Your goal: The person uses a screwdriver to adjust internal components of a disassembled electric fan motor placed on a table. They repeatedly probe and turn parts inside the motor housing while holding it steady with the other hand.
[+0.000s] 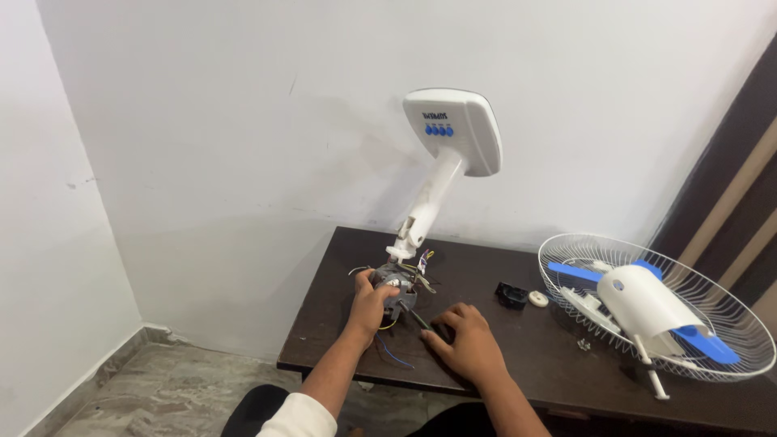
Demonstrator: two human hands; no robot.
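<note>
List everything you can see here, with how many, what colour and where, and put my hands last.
Fan motor: one, grey with loose coloured wires, table's left part.
Fan stand: one, white with blue buttons, rising from the motor.
Wire guard: one, white, table's right end.
Blue blades: inside the guard; count unclear.
White cover: one, in the guard.
Black part: one, mid-table.
White knob: one, beside it.
Table: one, dark brown.
Left hand: gripping the motor.
Right hand: flat on the table.

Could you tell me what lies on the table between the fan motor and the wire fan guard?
In the head view, a small black part and a white round knob lie on the dark table between the motor and the wire guard.
</note>
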